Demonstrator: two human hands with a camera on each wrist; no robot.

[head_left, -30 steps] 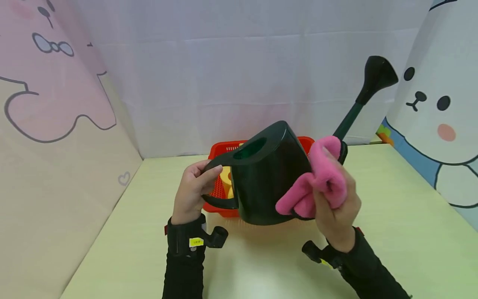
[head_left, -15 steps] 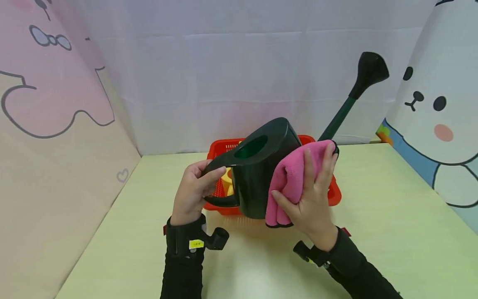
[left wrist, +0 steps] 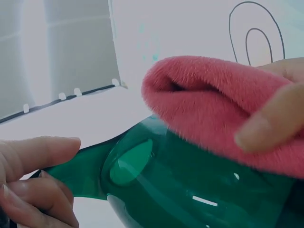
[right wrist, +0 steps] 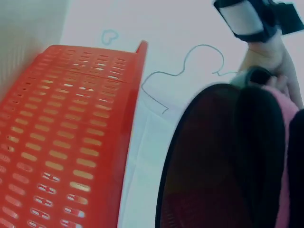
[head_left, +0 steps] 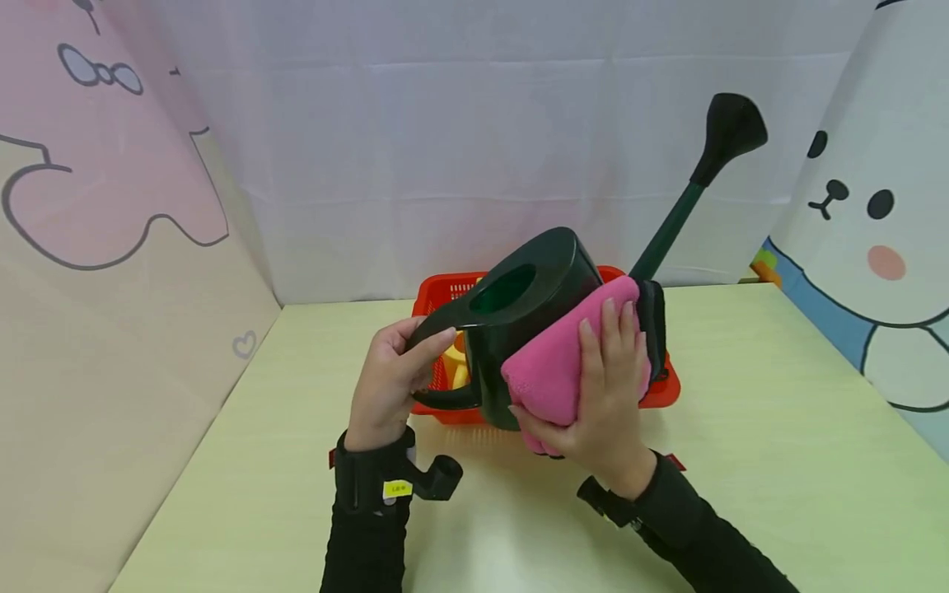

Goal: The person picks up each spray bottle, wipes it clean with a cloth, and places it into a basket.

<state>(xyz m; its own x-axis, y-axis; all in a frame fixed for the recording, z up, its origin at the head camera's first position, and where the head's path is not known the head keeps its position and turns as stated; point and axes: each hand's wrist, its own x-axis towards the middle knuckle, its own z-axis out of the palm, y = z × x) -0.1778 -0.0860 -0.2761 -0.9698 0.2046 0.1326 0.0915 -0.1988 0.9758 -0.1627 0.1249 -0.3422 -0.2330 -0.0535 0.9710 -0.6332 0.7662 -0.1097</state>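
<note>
A dark green watering can (head_left: 497,354) is held up over the table, tilted, its long spout and black rose (head_left: 730,132) pointing to the upper right. My left hand (head_left: 389,383) grips the can's handle, thumb on top. With mostly straight fingers my right hand (head_left: 604,395) presses a folded pink cloth (head_left: 552,371) against the can's side. From the left wrist, the cloth (left wrist: 204,109) lies over the glossy green body (left wrist: 190,185), and the right thumb rests on it. The can's dark underside (right wrist: 204,152) fills much of the right wrist view.
Behind the can stands a red perforated basket (head_left: 445,288), partly hidden, with yellow objects (head_left: 455,362) in it. The pale yellow table (head_left: 259,461) runs back to a white curtain (head_left: 415,165). Printed cartoon panels (head_left: 185,329) border it at the sides.
My right hand has moved left with the cloth, from the can's right end onto its side, and its fingers have straightened. The cloth has been refolded. The left hand keeps its grip.
</note>
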